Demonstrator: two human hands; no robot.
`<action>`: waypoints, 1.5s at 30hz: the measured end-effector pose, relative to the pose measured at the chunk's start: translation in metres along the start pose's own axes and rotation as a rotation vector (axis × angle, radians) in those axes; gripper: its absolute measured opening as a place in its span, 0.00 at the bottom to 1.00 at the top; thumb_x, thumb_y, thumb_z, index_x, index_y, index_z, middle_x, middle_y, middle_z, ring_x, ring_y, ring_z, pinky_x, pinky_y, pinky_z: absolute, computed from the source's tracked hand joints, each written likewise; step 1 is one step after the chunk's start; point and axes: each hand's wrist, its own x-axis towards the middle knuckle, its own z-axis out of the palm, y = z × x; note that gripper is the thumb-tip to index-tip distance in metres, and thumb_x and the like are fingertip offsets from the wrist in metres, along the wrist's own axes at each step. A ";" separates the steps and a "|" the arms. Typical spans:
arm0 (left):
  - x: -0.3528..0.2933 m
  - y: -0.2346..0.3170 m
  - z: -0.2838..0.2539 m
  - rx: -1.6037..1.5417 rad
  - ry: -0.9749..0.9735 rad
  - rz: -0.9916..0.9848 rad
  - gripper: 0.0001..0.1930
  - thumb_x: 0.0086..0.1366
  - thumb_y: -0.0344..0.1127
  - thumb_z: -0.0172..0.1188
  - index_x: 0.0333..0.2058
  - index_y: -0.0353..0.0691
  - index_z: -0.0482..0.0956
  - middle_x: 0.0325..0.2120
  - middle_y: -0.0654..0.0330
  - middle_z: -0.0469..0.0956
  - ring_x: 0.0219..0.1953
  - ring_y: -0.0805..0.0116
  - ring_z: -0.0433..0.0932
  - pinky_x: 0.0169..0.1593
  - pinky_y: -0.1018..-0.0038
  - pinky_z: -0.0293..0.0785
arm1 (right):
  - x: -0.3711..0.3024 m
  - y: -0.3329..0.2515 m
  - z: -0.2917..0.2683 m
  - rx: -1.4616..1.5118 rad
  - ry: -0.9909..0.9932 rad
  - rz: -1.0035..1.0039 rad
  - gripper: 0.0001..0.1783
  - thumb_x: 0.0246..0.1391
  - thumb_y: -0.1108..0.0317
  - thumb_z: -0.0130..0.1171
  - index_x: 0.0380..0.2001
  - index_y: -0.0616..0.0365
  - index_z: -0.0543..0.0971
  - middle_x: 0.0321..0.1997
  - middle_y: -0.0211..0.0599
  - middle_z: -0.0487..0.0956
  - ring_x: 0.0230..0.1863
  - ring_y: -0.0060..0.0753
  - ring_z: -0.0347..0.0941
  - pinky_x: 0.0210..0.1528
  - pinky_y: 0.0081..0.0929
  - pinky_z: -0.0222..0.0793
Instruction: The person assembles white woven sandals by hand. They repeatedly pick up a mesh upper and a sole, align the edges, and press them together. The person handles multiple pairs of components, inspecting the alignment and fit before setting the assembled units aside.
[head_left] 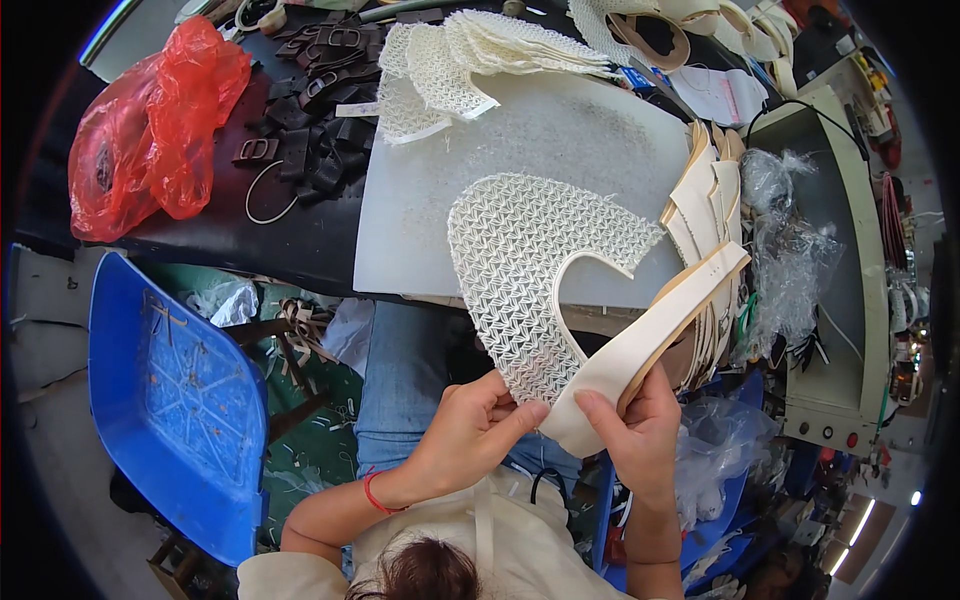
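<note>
Above my lap, my left hand [485, 430] pinches the lower end of a white woven shoe upper piece [520, 250], thumb on top. The woven piece is curved, with a smooth cream edging along its inner cut-out. My right hand [635, 430] grips a smooth cream leather strip [665, 320] with a tan inner side, thumb on its face. The strip's rounded lower end overlaps the woven piece's end between my two hands. Its other end points up and to the right. My fingertips behind both pieces are partly hidden.
A pale cutting board [420, 240] lies on the dark table, with woven pieces [450, 80] stacked at its far edge. Dark buckled straps [320, 110] and a red plastic bag [160, 140] lie left. Cream strips [705, 190] stand right. A blue bin [180, 400] is at lower left.
</note>
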 end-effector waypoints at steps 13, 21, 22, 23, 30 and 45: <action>-0.006 -0.003 0.000 -0.019 -0.003 0.057 0.13 0.57 0.27 0.60 0.41 0.30 0.75 0.35 0.59 0.78 0.35 0.78 0.74 0.39 0.78 0.74 | -0.006 0.006 0.004 0.010 -0.025 0.034 0.19 0.46 0.74 0.62 0.41 0.66 0.69 0.35 0.40 0.78 0.35 0.22 0.75 0.35 0.19 0.71; -0.006 0.011 -0.001 -0.189 -0.070 -0.028 0.15 0.58 0.28 0.60 0.44 0.33 0.73 0.37 0.62 0.76 0.37 0.79 0.73 0.39 0.80 0.71 | -0.001 0.006 -0.016 0.249 -0.242 0.124 0.20 0.46 0.74 0.63 0.43 0.65 0.71 0.38 0.35 0.76 0.39 0.20 0.72 0.40 0.20 0.68; -0.006 0.009 0.000 -0.176 -0.062 -0.016 0.16 0.57 0.28 0.61 0.45 0.33 0.72 0.37 0.62 0.76 0.38 0.79 0.73 0.40 0.80 0.71 | -0.002 0.003 -0.011 0.280 -0.230 0.132 0.15 0.48 0.75 0.61 0.41 0.66 0.74 0.37 0.33 0.77 0.37 0.19 0.72 0.39 0.19 0.69; -0.007 0.007 0.001 -0.162 -0.054 -0.004 0.17 0.57 0.29 0.61 0.45 0.33 0.72 0.38 0.62 0.76 0.38 0.78 0.73 0.40 0.79 0.71 | -0.003 0.002 -0.009 0.269 -0.222 0.126 0.14 0.49 0.75 0.61 0.40 0.67 0.74 0.36 0.33 0.77 0.36 0.19 0.72 0.39 0.19 0.69; -0.008 -0.008 0.000 0.029 -0.044 0.033 0.19 0.53 0.35 0.66 0.42 0.32 0.74 0.34 0.61 0.77 0.35 0.76 0.74 0.38 0.78 0.73 | -0.004 -0.005 0.005 0.161 -0.077 0.051 0.07 0.47 0.76 0.61 0.31 0.67 0.78 0.27 0.31 0.79 0.27 0.17 0.72 0.29 0.18 0.68; 0.029 -0.033 -0.006 -0.559 -0.127 -0.009 0.17 0.61 0.32 0.57 0.48 0.34 0.70 0.43 0.56 0.76 0.45 0.67 0.75 0.50 0.70 0.71 | -0.041 -0.009 -0.095 -0.742 -0.207 -0.292 0.08 0.42 0.69 0.63 0.27 0.58 0.77 0.23 0.35 0.76 0.23 0.35 0.72 0.29 0.28 0.63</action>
